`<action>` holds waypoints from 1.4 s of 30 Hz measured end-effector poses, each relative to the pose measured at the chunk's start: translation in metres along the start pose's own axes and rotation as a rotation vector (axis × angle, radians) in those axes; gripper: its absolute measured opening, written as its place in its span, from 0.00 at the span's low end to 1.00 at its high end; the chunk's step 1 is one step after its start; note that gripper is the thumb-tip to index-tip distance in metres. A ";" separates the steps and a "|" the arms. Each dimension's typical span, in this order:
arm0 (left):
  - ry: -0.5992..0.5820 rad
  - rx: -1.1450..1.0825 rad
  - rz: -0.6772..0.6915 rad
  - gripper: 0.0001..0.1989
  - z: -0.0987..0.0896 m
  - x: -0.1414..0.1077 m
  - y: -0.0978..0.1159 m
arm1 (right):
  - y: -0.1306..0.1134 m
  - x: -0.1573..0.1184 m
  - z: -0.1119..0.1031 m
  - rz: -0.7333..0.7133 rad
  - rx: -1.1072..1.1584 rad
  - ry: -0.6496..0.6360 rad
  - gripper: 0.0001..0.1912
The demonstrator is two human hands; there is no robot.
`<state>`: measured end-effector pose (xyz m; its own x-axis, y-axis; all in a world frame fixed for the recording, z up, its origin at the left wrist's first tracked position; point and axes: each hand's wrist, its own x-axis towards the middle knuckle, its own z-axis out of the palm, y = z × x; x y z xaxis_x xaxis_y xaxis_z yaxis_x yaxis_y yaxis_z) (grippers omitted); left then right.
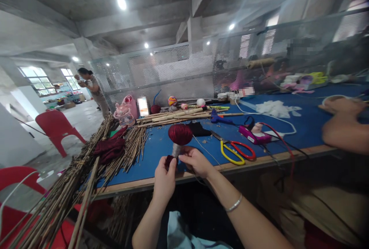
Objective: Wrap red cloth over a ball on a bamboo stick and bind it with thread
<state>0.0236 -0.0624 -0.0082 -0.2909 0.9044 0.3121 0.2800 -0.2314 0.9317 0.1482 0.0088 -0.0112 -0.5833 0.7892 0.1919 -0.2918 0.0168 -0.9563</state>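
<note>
Near the table's front edge, both hands meet around a piece with a rounded dark red top [180,134] and a pale wrapped stem [175,150]. My left hand [165,172] is closed on the lower end, where dark red material shows between thumb and fingers. My right hand [196,161] pinches at the stem from the right, its thumb and fingers pressed together. A thin strand [206,150] runs over the blue table to the right of the red top. Scissors [234,152] with one yellow and one red handle lie right of my hands.
Bundled sticks [134,145] and dark red cloth [111,148] cover the table's left end. A purple box [255,135] with cables, blue tool [220,119] and white material [276,108] lie right. Another person's arm [346,131] reaches in at right; a person [96,91] stands far left.
</note>
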 end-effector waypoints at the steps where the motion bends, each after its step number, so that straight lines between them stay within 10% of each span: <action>1: 0.010 0.035 0.000 0.13 -0.002 0.001 0.000 | -0.001 0.000 0.002 0.014 -0.020 0.036 0.18; 26: 0.053 -0.062 -0.052 0.15 -0.003 0.005 -0.003 | -0.012 -0.005 0.011 0.047 -0.028 0.053 0.16; 42: -0.266 -0.577 -0.532 0.19 -0.003 -0.005 0.022 | -0.013 0.002 0.000 0.109 0.084 -0.083 0.19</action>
<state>0.0285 -0.0733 0.0113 -0.0053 0.9828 -0.1845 -0.3688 0.1695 0.9139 0.1505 0.0099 0.0017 -0.6743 0.7304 0.1087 -0.2837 -0.1203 -0.9513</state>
